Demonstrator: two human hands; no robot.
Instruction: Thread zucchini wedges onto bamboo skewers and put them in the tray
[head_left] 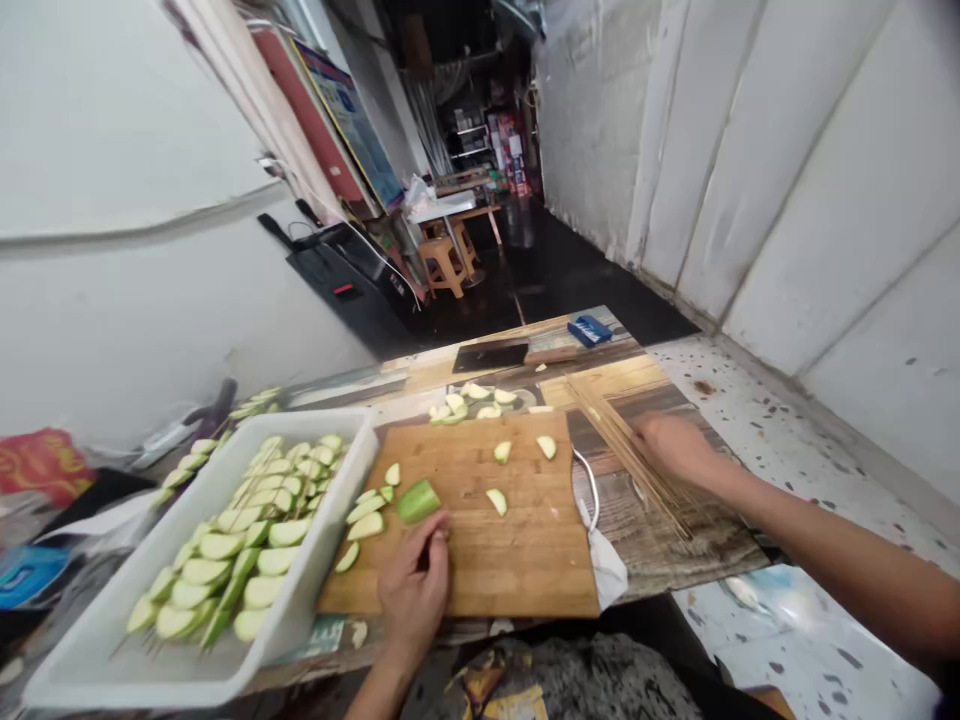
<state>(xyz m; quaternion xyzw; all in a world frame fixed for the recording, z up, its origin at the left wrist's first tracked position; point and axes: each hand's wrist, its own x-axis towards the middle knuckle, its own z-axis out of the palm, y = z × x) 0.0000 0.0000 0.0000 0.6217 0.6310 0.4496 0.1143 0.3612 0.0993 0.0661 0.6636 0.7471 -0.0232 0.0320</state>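
My left hand point(415, 580) rests on the wooden cutting board point(465, 560) with its fingers curled in. Its knuckles are right by a short chunk of green zucchini point(418, 502). Whether anything sits inside the curled fingers is hidden. Half-round zucchini slices point(366, 526) lie left of the chunk, and several more are scattered on the board's right half. My right hand point(671, 447), blurred, is over the edge of a bundle of thin bamboo skewers point(622, 440) on the table. Its fingertips are not clear enough to show a grip.
A white plastic tub point(255, 650) of skewered zucchini slices stands at the left. Behind the board are a slice pile point(465, 400), a cleaver point(491, 357) and a blue box point(589, 330). A white cloth point(606, 565) hangs at the board's right edge.
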